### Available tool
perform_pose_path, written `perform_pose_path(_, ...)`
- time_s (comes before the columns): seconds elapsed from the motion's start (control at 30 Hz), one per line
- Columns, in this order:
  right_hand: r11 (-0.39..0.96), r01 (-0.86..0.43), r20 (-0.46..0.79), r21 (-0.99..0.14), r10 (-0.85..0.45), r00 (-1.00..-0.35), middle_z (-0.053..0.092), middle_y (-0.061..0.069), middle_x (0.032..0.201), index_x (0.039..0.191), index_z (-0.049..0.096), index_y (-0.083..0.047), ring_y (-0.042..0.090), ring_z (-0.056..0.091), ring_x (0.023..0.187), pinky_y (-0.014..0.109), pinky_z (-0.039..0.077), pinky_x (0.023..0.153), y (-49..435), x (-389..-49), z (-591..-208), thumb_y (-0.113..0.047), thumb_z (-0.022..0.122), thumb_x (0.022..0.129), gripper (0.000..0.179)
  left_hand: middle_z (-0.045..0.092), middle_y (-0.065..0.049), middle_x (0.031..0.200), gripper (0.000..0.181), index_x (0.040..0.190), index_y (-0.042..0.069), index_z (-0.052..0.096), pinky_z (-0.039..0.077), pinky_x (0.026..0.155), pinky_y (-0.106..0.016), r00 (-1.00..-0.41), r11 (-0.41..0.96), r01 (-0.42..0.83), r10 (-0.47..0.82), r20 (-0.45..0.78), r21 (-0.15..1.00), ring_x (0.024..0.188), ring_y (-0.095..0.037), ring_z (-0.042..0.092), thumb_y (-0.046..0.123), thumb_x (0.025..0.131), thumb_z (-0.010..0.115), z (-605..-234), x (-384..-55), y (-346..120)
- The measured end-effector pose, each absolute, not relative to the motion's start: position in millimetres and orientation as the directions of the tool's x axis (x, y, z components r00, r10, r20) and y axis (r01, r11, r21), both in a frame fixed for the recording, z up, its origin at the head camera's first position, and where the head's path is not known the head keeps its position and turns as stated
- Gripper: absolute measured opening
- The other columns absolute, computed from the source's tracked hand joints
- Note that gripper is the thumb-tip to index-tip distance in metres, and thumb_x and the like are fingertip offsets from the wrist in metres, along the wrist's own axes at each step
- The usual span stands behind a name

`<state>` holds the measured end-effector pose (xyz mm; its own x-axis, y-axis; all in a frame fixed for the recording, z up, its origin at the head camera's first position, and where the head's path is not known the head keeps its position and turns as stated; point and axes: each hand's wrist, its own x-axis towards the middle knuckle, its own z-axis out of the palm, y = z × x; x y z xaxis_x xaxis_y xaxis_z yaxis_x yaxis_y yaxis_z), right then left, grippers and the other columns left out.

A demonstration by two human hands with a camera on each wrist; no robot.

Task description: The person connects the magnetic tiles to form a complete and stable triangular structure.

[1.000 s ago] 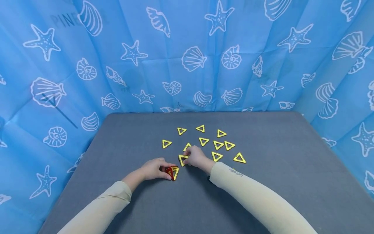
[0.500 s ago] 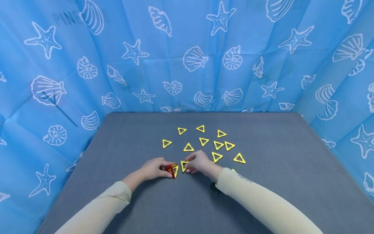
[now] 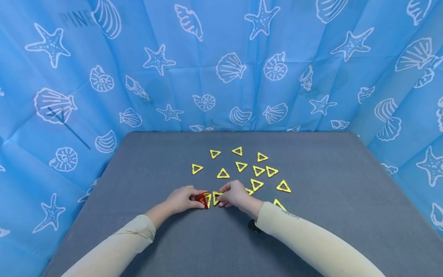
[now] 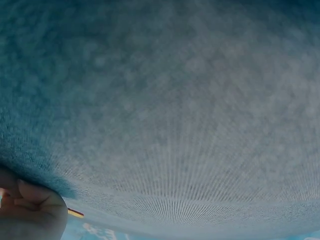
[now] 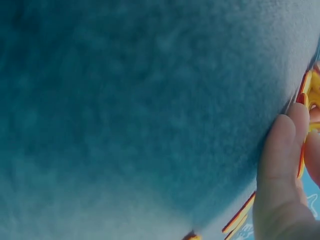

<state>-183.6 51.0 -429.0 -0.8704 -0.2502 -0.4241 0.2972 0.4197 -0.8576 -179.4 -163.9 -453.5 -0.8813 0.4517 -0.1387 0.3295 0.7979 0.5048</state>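
Note:
Between thumb and fingers, my left hand (image 3: 183, 199) holds a small joined piece of red and yellow triangular frame tiles (image 3: 205, 200), standing tilted on the table. A yellow triangle tile (image 3: 216, 198) lies just right of it, and my right hand (image 3: 235, 195) pinches its right side. A narrow gap shows between the two in the head view. In the left wrist view only the curled left fingers (image 4: 35, 212) and a tile edge (image 4: 76, 213) show. The right wrist view has the right fingers (image 5: 282, 165) against the tile's red-and-yellow edge (image 5: 301, 162).
Several loose yellow triangle tiles lie spread behind and to the right, among them a tile (image 3: 223, 174) straight behind and a tile (image 3: 283, 186) at the right. One tile (image 3: 278, 204) is partly covered by the right sleeve. A blue shell-print curtain (image 3: 228, 77) surrounds the grey table (image 3: 166, 154).
My right hand has drawn the yellow triangle tile nearer to me, then slightly left towards the joined piece. The left hand has kept its hold and barely moved.

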Motion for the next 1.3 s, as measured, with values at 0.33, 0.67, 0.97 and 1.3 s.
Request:
perform_pose_path(0.33, 0.448, 0.272, -0.414, -0.852, -0.256, -0.874, 0.069, 0.012, 0.078, 0.101, 0.064, 0.006, 0.015, 0.067, 0.061, 0.032, 0.055, 0.059, 47.5, -180.8, -430.4, 0.002, 0.068, 0.088, 0.014, 0.049, 0.006, 0.077, 0.048, 0.127, 0.018, 0.067, 0.032, 0.059, -0.027, -0.89, 0.796, 0.348, 0.447, -0.094, 0.494, 0.065, -0.011, 0.04, 0.037, 0.084, 0.076, -454.5, -177.6, -163.1)
perform_pose_path(0.67, 0.452, 0.259, -0.408, -0.854, -0.272, -0.871, 0.068, 0.011, 0.076, 0.1, 0.063, 0.006, 0.014, 0.066, 0.059, 0.031, 0.054, 0.058, 47.3, -179.0, -429.7, 0.004, 0.068, 0.087, 0.014, 0.048, 0.006, 0.077, 0.048, 0.126, 0.017, 0.068, 0.032, 0.058, -0.026, -0.892, 0.796, 0.335, 0.44, -0.103, 0.504, 0.064, -0.011, 0.039, 0.036, 0.084, 0.076, -450.4, -174.8, -162.1)
perform_pose_path(0.97, 0.462, 0.258, -0.412, -0.848, -0.269, -0.871, 0.068, 0.009, 0.075, 0.098, 0.063, 0.004, 0.014, 0.065, 0.058, 0.03, 0.053, 0.058, 47.3, -178.9, -432.7, 0.003, 0.068, 0.087, 0.012, 0.048, 0.006, 0.077, 0.048, 0.126, 0.017, 0.067, 0.032, 0.058, -0.026, -0.889, 0.789, 0.339, 0.447, -0.1, 0.512, 0.064, -0.011, 0.039, 0.036, 0.084, 0.076, -453.9, -176.0, -162.5)
perform_pose_path(1.3, 0.453, 0.244, -0.399, -0.857, -0.286, -0.871, 0.068, 0.009, 0.074, 0.098, 0.063, 0.004, 0.013, 0.064, 0.057, 0.03, 0.052, 0.057, 48.2, -178.5, -433.9, 0.002, 0.068, 0.088, 0.011, 0.048, 0.007, 0.077, 0.047, 0.126, 0.018, 0.067, 0.032, 0.059, -0.026, -0.889, 0.79, 0.342, 0.448, -0.099, 0.509, 0.065, -0.011, 0.04, 0.036, 0.084, 0.076, -454.6, -176.8, -161.3)
